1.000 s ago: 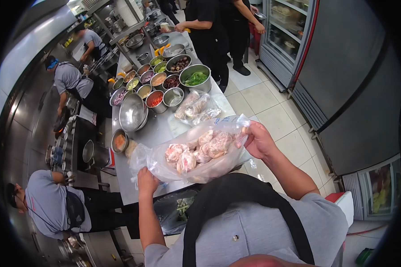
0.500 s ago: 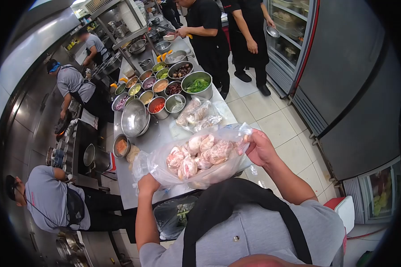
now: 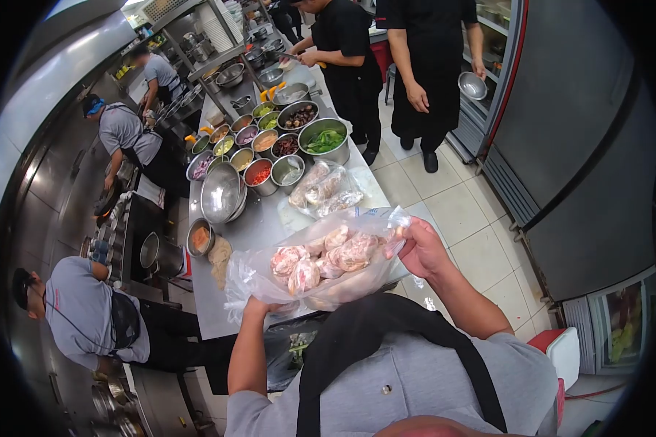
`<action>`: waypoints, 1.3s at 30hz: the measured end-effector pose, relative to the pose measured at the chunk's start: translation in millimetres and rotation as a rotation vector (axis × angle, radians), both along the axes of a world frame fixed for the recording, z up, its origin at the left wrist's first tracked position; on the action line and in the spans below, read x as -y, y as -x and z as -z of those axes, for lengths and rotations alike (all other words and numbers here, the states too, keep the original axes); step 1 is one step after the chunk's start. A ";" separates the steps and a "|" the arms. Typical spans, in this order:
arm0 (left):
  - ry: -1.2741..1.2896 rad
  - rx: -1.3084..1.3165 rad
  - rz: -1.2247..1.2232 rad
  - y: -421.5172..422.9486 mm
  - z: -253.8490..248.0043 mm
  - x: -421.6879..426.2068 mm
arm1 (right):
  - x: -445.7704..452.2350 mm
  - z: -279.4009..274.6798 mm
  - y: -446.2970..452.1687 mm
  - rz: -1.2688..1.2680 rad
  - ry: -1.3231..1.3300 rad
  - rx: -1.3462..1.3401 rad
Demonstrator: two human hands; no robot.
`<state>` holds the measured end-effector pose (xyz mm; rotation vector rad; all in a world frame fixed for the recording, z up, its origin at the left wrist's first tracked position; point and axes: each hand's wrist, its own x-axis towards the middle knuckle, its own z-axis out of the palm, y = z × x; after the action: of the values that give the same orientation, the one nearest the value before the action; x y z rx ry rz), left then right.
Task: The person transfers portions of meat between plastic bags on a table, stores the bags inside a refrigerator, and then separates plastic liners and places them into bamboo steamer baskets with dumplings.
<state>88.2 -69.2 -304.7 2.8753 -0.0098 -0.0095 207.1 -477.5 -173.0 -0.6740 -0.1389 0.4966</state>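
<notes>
right grip [image 3: 423, 247] clutching meat bag [image 3: 342, 285] — left grip [image 3: 264, 306] beneath, hold unclear — blue print [image 3: 372, 213] illegible

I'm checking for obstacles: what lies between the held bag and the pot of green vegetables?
The head view shows another filled plastic bag between the held bag and that pot.

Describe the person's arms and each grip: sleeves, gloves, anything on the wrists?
Short, plain grey sleeves leave both forearms bare. The left grip and right grip look ungloved, though the left fingers are mostly hidden. No watch or band shows.
</notes>
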 end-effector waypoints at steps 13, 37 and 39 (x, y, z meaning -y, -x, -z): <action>0.079 0.222 -0.467 7.2 46.9 -38.3 | 0.2 -5.0 -0.9 -0.081 -0.029 0.037; 0.644 0.021 -0.404 -29.5 79.2 -113.1 | -13.9 -10.6 -2.4 -0.031 0.091 0.069; 0.710 0.012 -0.366 -17.8 44.4 -93.2 | -15.1 -10.6 -2.5 -0.023 0.098 0.062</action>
<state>106.0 24.0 -349.1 2.1316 0.4207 0.0681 209.6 -462.5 -162.4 -0.7846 -0.1821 0.5070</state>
